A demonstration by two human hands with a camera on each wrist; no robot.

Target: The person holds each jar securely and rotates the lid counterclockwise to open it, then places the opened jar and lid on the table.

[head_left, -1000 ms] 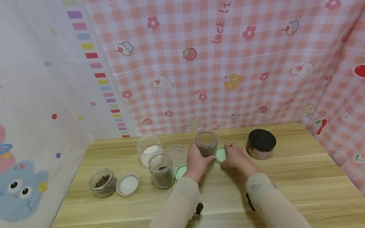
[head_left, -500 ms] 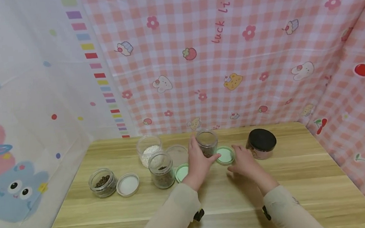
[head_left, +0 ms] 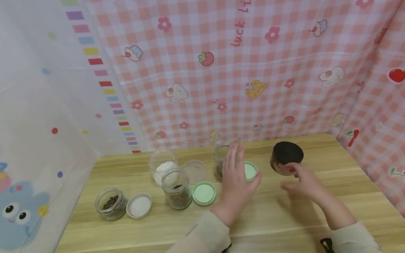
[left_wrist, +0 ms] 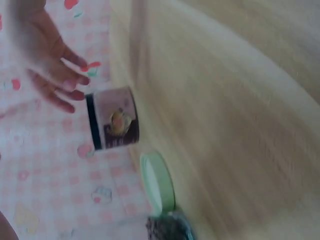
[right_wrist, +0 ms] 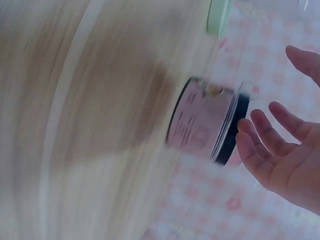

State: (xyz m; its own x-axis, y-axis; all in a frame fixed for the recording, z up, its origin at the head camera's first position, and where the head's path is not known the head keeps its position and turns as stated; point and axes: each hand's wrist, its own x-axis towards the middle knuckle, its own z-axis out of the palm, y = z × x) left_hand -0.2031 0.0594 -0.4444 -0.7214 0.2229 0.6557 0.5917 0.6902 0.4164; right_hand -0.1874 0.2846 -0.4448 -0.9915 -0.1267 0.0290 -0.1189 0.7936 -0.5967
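Observation:
My left hand point(head_left: 233, 185) hovers with extended fingers in front of a clear jar point(head_left: 220, 162) with dark contents and partly covers it. Beside that jar lies a green lid point(head_left: 251, 171), partly behind the left thumb. My right hand point(head_left: 307, 182) is near the pink jar with a black lid point(head_left: 287, 153), its fingers spread and holding nothing. In the right wrist view the fingertips point(right_wrist: 245, 125) come close to the black lid of the pink jar point(right_wrist: 205, 120); whether they touch it I cannot tell. The left wrist view shows the same pink jar point(left_wrist: 116, 119) standing closed.
Left of the hands stand a jar of white grains point(head_left: 164, 169), a jar with dark bits point(head_left: 177, 190) and a low jar of brown pellets point(head_left: 111, 204). A white lid point(head_left: 139, 205), a green lid point(head_left: 204, 193) and a clear lid point(head_left: 194, 171) lie among them.
My right hand has left the green lid and moved right to the black-lidded jar. My left hand has come off the clear jar and shifted right, in front of it.

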